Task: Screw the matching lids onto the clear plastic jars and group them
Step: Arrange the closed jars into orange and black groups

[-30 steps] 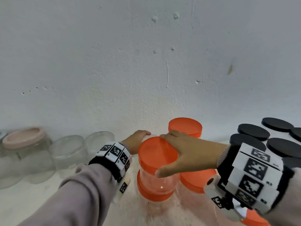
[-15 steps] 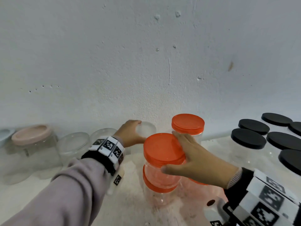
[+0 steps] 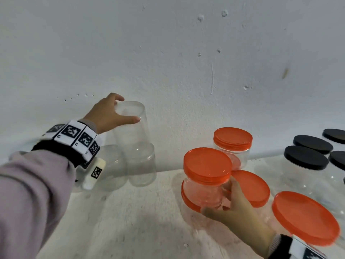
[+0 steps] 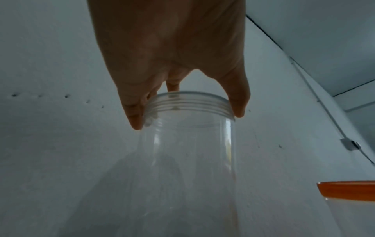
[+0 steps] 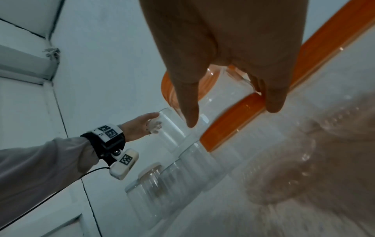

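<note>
My left hand (image 3: 128, 109) grips an open clear jar (image 3: 134, 131) by its threaded rim and holds it in the air above the row of lidless jars, near the wall. In the left wrist view my fingers (image 4: 136, 121) pinch that rim from above, and the clear jar (image 4: 188, 152) hangs below them with no lid. My right hand (image 3: 217, 198) holds the body of an orange-lidded jar (image 3: 207, 165) that sits on top of another orange lid (image 3: 188, 201). In the right wrist view thumb and fingers of my right hand (image 5: 232, 116) wrap the orange-lidded jar (image 5: 223, 89).
Lidless clear jars (image 3: 140, 165) stand in a row at the left against the white wall. More orange-lidded jars (image 3: 233, 139) (image 3: 304, 215) crowd the right front. Several black-lidded jars (image 3: 306, 157) fill the far right. Bare white tabletop (image 3: 140, 212) lies between the two hands.
My left hand has lifted the open clear jar up out of the row. My right hand has slid from the top of the orange lid down to the jar's body.
</note>
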Tool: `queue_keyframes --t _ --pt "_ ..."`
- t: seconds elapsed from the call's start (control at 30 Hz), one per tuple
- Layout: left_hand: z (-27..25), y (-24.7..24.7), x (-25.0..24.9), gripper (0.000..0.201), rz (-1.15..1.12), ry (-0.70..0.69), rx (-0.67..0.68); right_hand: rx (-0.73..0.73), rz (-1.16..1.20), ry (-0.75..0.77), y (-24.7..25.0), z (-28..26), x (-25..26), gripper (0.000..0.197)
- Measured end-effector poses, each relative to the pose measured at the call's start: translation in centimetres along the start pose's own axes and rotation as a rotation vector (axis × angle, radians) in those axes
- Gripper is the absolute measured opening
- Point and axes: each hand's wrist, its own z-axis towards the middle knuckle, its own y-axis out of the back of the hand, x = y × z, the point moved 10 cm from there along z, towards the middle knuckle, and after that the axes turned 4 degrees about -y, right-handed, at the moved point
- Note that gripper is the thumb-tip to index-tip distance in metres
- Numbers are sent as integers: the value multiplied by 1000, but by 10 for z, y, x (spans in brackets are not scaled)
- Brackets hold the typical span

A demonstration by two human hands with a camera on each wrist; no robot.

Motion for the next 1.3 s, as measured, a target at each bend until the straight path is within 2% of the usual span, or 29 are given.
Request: queue_keyframes --t 0.1,0.43,0.53,0.73,0.93,1.13,1.3 --pt "-3 2 15 83 39 36 -56 -25 44 -43 -3 3 -10 107" --pt "-5 1 46 86 15 154 -111 -101 114 -54 -12 10 -17 114" --pt "-6 1 48 90 1 156 -110 -113 126 -49 -15 15 -15 104" --pt "-15 10 48 98 4 133 -194 -158 111 11 -18 28 -7 100" --pt "-26 1 63 118 -46 214 -174 -188 126 71 -23 53 -1 97" --pt "-33 -8 78 104 -111 265 -182 -233 120 84 -36 85 5 96" --pt "-34 -7 80 105 -136 264 -207 -279 62 62 -43 115 21 103"
